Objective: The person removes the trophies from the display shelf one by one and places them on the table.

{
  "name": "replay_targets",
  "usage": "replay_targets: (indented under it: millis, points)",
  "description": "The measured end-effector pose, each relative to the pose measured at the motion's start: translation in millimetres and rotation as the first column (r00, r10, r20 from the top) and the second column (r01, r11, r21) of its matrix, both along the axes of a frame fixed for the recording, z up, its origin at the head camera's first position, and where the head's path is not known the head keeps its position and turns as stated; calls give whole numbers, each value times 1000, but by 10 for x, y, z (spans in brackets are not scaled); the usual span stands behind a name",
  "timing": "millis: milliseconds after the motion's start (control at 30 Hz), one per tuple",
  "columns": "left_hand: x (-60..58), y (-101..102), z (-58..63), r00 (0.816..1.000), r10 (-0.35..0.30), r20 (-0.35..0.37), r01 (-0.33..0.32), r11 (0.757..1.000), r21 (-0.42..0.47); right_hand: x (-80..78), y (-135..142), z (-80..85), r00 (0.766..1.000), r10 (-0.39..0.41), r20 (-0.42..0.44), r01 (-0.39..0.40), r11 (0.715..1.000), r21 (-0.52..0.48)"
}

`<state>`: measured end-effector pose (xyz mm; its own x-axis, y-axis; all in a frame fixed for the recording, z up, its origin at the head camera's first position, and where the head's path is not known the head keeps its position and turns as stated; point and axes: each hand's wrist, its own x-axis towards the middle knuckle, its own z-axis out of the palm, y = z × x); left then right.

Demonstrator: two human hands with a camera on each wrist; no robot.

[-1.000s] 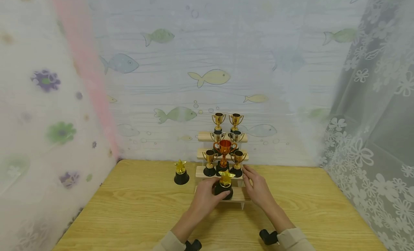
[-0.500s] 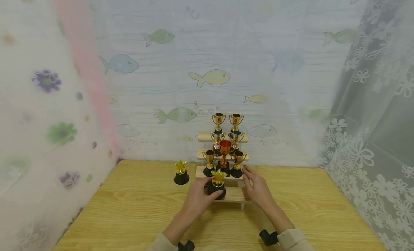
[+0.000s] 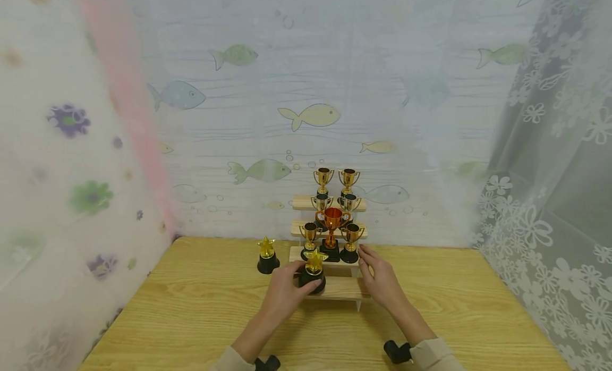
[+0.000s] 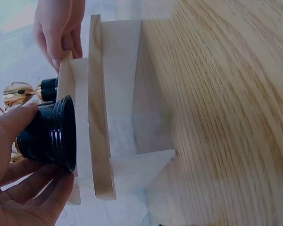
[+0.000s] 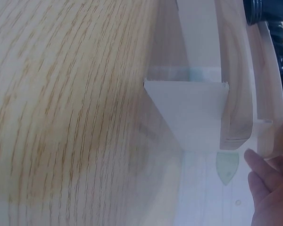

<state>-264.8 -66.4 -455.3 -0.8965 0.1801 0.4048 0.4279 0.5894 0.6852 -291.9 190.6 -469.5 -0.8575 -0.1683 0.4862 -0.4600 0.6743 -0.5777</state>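
Observation:
My left hand [image 3: 282, 291] grips a gold star trophy [image 3: 315, 262] by its black base [image 4: 49, 134], thumb on one side and fingers on the other. The base hangs just above the left part of the lowest step [image 4: 99, 117] of a wooden tiered display stand [image 3: 346, 287], with a small gap below it. My right hand [image 3: 381, 278] holds the right end of the second step [image 5: 269, 94] between thumb and fingers. Behind the star trophy, that step bears a red-bronze cup trophy [image 3: 332, 222] between two small gold cups, one being the right gold cup [image 3: 351, 243].
A second star trophy [image 3: 268, 255] stands on the wood-grain table [image 3: 191, 307], left of the stand. Silver cups [image 3: 350, 202] and gold cups [image 3: 349, 177] occupy the upper steps. A fish-patterned curtain [image 3: 311, 68] hangs behind the table.
My left hand has carried the star trophy leftward along the front of the lowest step. The right hand has stayed at the end of the second step.

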Motion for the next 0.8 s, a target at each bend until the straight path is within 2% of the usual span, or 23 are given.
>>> replay_targets:
  millis: [200,500,800]
  points:
    - [9,-74,8,1000,-11,-8,11,1000,27,-1,-2,-9,1000,-2,-19,2,1000,4]
    - [41,-172,32,999,38,-5,-38,999,2,-2,3,-10,1000,-3,7,3,1000,-3]
    - [75,-247,51,998,47,-34,-47,999,0,-2,-6,-8,1000,-9,9,9,1000,1]
